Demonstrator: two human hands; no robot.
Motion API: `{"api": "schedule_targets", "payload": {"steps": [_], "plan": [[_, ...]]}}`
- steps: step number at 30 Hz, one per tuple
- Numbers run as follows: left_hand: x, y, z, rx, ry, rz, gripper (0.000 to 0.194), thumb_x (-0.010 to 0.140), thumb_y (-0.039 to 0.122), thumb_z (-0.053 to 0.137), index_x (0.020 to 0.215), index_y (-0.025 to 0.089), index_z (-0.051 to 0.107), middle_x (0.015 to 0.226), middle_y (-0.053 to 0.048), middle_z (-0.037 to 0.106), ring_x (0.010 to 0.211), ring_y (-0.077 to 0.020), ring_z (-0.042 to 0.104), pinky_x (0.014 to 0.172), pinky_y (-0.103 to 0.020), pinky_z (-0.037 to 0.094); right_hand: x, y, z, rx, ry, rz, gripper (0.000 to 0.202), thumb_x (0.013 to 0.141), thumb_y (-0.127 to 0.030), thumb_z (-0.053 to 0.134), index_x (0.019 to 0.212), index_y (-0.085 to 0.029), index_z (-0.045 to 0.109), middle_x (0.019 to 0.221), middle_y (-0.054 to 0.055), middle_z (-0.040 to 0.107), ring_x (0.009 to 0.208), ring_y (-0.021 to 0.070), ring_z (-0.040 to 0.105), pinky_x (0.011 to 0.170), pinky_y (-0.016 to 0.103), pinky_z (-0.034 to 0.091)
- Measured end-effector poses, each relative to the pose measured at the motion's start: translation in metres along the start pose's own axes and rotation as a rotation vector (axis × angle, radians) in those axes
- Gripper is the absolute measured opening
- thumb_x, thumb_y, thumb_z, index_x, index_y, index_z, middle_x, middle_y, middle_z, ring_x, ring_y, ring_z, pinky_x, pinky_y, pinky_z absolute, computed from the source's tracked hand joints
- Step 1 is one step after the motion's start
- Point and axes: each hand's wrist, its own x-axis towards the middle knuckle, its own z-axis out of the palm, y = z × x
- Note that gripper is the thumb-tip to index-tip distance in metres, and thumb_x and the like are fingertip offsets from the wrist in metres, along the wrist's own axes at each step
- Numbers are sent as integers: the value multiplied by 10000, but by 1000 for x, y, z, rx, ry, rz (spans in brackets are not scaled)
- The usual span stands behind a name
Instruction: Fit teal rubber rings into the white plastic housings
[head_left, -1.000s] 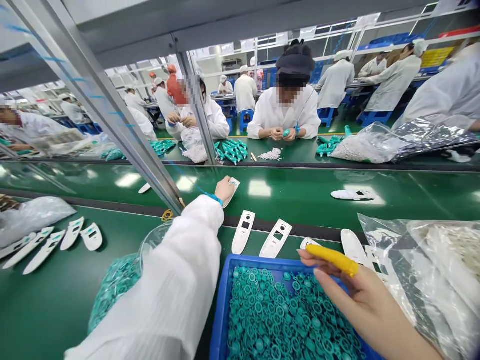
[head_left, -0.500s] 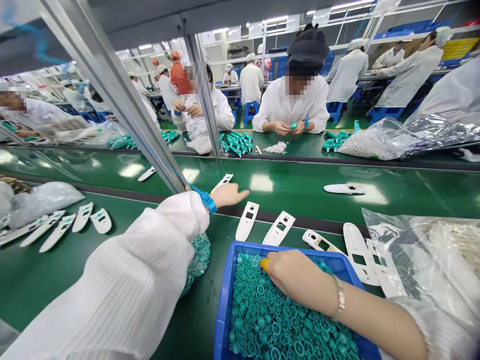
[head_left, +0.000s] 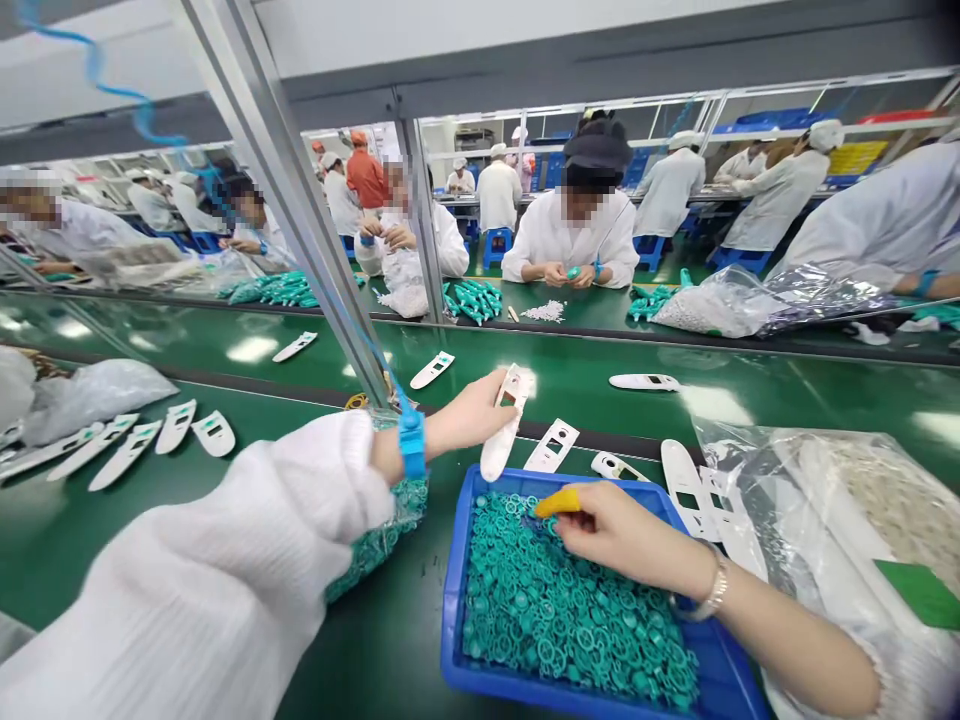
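Observation:
My left hand (head_left: 469,412) grips a white plastic casing (head_left: 498,452), long and rounded with cut-out windows, by its upper part. The casing leans upright over the far left rim of a blue bin (head_left: 454,600). Inside the bin lie small teal rings and caps (head_left: 555,610). Over them is my right hand (head_left: 615,525), its fingers curled and a yellow finger cot (head_left: 561,500) on the index finger. That fingertip meets the rings near the far side; whether it pinches one is hidden. Behind the bin lies another white casing (head_left: 553,447).
More casings rest at left (head_left: 124,457) and right (head_left: 686,490). A clear bag (head_left: 847,500) lies to the right; a bag of teal parts (head_left: 382,545) sits under my left forearm. A metal post (head_left: 300,200) stands ahead. Co-workers (head_left: 577,235) sit across the green conveyor (head_left: 555,385).
My left hand has taken hold of the nearest white casing and lifted it toward the bin. My right hand stays at the rings, its index finger now more visible. The view has shifted slightly.

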Motion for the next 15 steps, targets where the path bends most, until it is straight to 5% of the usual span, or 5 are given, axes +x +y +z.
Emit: {"api": "schedule_targets", "payload": {"steps": [3,7,15], "plan": [[-46,21,4,-432,-106,-52,286,793,161,481,1079,171,478,928,-41,613,808,-170,618,670,-278,503,-22,-3,-12,375,157,31,260,829,-227,453,996,-179,647,747,13,666,628,125,600,557,211,475],[-92,37,36,-967,-320,-255,317,776,154,515,1082,187,437,861,-9,561,656,-123,622,574,-239,497,-37,-11,-20,388,343,-77,192,823,-210,482,947,-184,626,747,8,641,653,121,585,606,227,486],[-110,54,57,-1029,-269,-185,305,818,173,503,1120,190,463,817,8,521,655,-79,587,544,-160,439,-35,-21,-25,-80,390,-248,157,858,-185,469,945,-194,599,728,8,612,617,137,566,548,257,425]]}}
